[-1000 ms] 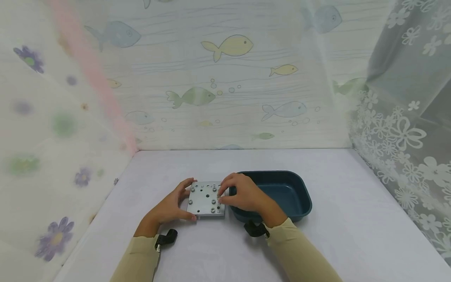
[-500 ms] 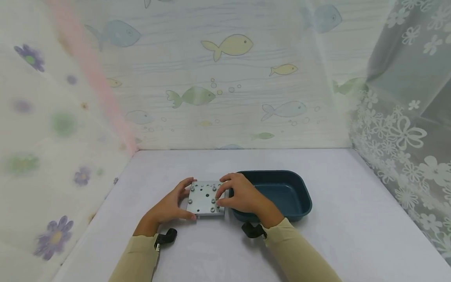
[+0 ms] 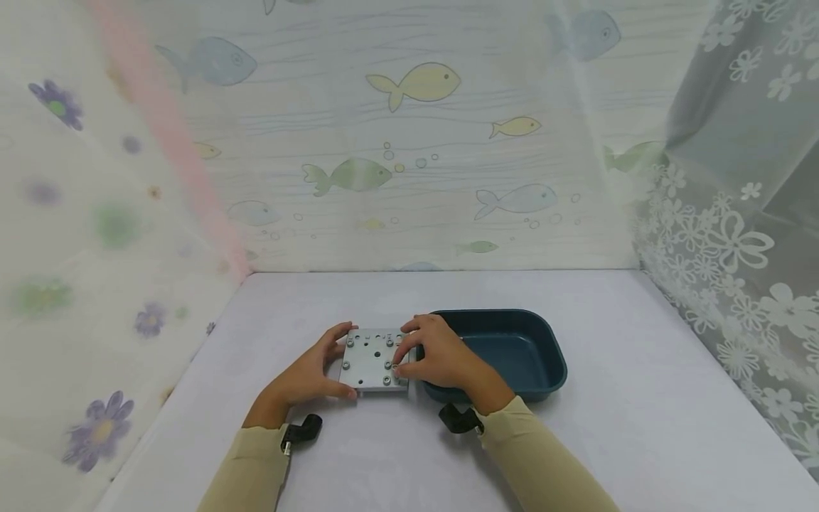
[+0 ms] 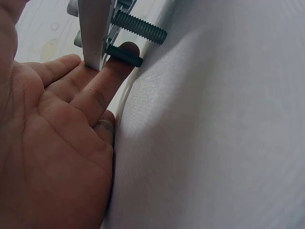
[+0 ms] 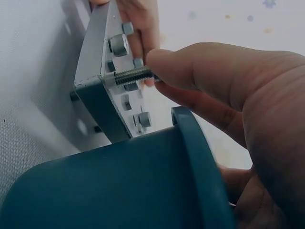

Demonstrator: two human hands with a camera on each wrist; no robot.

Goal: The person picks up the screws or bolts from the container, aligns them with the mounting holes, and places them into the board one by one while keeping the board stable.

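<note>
A silver metal plate (image 3: 367, 366) with holes and several socket-head bolts lies in front of the person. The left hand (image 3: 303, 377) holds its left side, thumb at the near edge and fingers at the far edge. In the left wrist view, threaded bolt shanks (image 4: 140, 27) stick out below the plate, a fingertip beside one. Between thumb and forefinger the right hand (image 3: 444, 355) pinches a bolt (image 5: 133, 75) over the plate's near right corner. Its threaded end points into the plate's face at a hole, while the fingertips cover its head.
A dark blue rectangular tray (image 3: 553, 348) stands just right of the plate, partly under the right hand. White cloth covers the table (image 3: 640, 398). Behind it hangs a fish-print curtain (image 3: 409, 213), with more curtains at both sides.
The right hand has moved slightly toward the person with the bolt, over the plate's near right corner. The left hand and the plate stay in place.
</note>
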